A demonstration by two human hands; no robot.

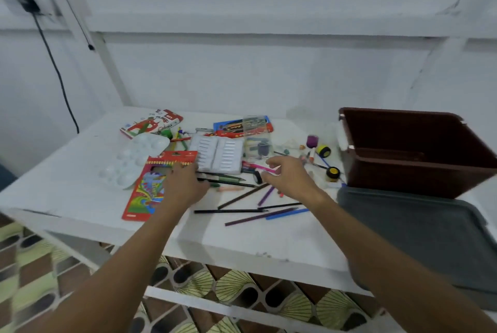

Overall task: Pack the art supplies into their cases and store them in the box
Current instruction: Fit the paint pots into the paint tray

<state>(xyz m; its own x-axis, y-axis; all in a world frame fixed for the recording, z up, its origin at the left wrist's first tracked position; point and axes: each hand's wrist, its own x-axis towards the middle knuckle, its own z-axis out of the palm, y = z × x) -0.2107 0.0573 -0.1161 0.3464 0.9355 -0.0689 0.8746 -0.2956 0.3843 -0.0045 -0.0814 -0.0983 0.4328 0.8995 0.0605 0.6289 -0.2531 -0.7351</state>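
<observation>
While lying flat, pencil case (150,184) long axis near-to-far

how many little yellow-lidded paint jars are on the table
2: one yellow-lidded jar lies just left of the brown box, another nearer, by its front corner. Clutter may hide more.

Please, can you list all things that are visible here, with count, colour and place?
Table: one, white, centre.
Box: one, brown, right.
Lid: one, grey, in front of box.
Palette: one, white, left.
Pencil case: one, red, under left hand.
Tray: one, white, centre.
Loose pencils: several, mixed colours, front centre.
Paint pots: two with yellow lids, one purple, beside box.
Left hand: on pencil case.
Right hand: open above pencils.
</observation>
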